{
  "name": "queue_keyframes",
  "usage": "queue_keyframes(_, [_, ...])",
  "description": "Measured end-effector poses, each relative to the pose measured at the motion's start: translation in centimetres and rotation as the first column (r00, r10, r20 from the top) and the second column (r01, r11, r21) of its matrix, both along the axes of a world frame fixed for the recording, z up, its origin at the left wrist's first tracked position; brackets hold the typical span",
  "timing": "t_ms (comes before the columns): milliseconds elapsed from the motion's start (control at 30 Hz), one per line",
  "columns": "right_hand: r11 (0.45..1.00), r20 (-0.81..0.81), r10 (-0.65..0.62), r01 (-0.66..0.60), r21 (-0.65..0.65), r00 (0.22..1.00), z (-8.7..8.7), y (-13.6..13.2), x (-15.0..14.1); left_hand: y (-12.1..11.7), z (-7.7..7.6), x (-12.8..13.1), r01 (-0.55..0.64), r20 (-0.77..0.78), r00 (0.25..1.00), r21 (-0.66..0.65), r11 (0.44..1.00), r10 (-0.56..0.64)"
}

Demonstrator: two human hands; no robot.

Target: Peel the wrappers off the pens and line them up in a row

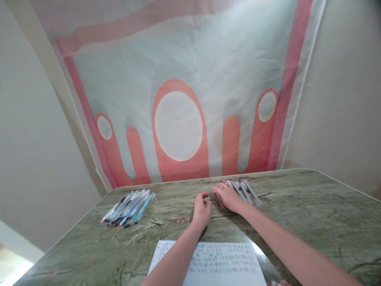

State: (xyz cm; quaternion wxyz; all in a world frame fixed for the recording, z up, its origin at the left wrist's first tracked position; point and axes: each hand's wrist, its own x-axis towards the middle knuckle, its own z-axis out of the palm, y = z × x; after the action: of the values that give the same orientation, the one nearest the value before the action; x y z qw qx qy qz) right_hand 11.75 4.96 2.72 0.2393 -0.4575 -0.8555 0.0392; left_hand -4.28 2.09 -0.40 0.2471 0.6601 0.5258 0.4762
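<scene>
A: What step's this, lol?
B: Looks like handling the pen row point(253, 193): right hand point(228, 197) is over its left end, grip unclear. Left hand point(202, 210) is loosely curled nearby, can't tell if it's empty. Pen pile's point(130, 208) far left.
A: Next move?
B: Calls for light fingers imo, pens roll.

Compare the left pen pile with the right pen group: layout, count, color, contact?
Layout: left pile is heaped and overlapping; right group lies roughly side by side.
Count: left pile has clearly more pens than the visible part of right group.
Color: left pile includes blue and teal; right group shows gray and dark parts.
Contact: right hand covers part of right group; neither hand is at left pile.
Shared: both lie on the table.
</scene>
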Motion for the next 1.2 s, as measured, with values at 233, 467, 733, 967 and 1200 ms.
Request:
queue_keyframes(233, [0.999,-0.050,-0.033,0.031,-0.039,0.998,0.3,0.1,0.2,0.0,0.2,-0.1,-0.004,0.004,1.000,-0.021,1.000,0.005])
queue_keyframes(467, [0.981,-0.319,-0.171,0.190,0.029,0.932,0.2,0.8,1.1,0.4,-0.1,-0.1,-0.017,0.078,0.997,-0.046,0.999,0.021])
queue_keyframes(733, [0.969,-0.567,-0.215,0.247,-0.021,0.795,2.6,0.0,0.8,2.6,2.1,-3.8,0.134,0.203,0.977,-0.364,0.922,-0.062])
queue_keyframes(967, [0.914,-0.202,0.392,-0.405,-0.026,0.898,1.8,-7.5,-6.1,1.8,4.2,-13.8,-0.334,-0.594,0.778,-0.115,0.935,0.205])
queue_keyframes(1200, [0.885,-0.115,0.451,-0.460,-0.067,0.885,-0.3,-9.8,-7.7,-0.6,3.6,-19.8,-0.638,-0.803,0.316,0.214,0.740,0.505])
